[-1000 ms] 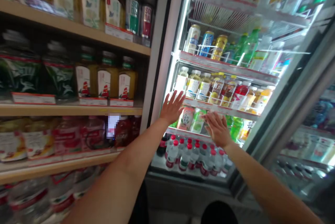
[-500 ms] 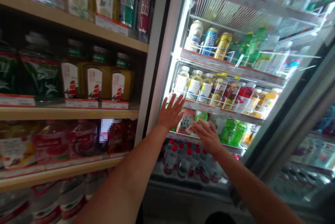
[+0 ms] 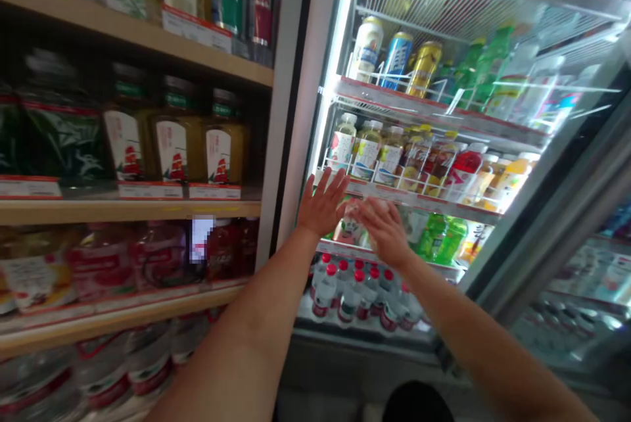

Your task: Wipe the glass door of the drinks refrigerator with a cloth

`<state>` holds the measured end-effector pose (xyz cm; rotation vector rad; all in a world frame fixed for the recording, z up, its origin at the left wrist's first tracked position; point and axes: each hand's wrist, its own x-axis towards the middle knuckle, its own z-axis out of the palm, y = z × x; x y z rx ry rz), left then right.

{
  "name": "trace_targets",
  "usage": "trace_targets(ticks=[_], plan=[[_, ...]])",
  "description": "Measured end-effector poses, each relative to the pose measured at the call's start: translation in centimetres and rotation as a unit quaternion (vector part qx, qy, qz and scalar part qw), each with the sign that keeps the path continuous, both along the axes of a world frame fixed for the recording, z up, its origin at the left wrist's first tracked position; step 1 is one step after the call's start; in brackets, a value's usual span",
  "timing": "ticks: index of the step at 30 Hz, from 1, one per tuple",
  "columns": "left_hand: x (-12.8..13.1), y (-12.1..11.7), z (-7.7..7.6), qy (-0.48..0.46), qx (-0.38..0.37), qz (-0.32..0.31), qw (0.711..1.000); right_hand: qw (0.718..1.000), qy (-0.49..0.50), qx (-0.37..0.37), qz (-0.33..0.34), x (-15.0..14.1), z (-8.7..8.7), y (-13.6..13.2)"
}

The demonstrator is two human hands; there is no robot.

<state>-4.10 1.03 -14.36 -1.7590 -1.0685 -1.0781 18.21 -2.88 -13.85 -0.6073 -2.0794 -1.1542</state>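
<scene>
My left hand (image 3: 323, 204) is raised in front of the lit drinks cooler, fingers spread, with nothing seen in it. Slightly to the right, my right hand (image 3: 387, 231) has its fingers stretched out toward the left. Its fingertips are blurred, and a pale patch there is too unclear to name. Behind the hands, a pinkish drink pack (image 3: 349, 228) is partly covered on the lower shelf. Bottles with white caps (image 3: 367, 149) stand on the shelf just above. Whether either hand touches a surface, I cannot tell.
Cans (image 3: 397, 60) and green bottles (image 3: 493, 67) fill a higher cooler shelf. Water bottles with red caps (image 3: 325, 290) stand at the bottom. A cooler door frame (image 3: 522, 264) slants on the right. Wooden shelves (image 3: 123, 210) with large bottles line the left.
The view has tilted and shifted slightly, so the red-capped bottles show more fully. My right hand has moved up a little, closer to my left hand, which stays spread.
</scene>
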Motion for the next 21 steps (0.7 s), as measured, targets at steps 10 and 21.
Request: trace_targets(ticks=[10,21], plan=[[0.0,-0.3,0.3,-0.008,-0.024,-0.005,1.000,0.996,-0.086,-0.030,-0.003,-0.5,-2.2,-0.1],[0.2,-0.7,0.5,-0.013,-0.042,-0.011,0.999,0.999,0.032,-0.006,-0.015,5.4,-2.2,-0.3]])
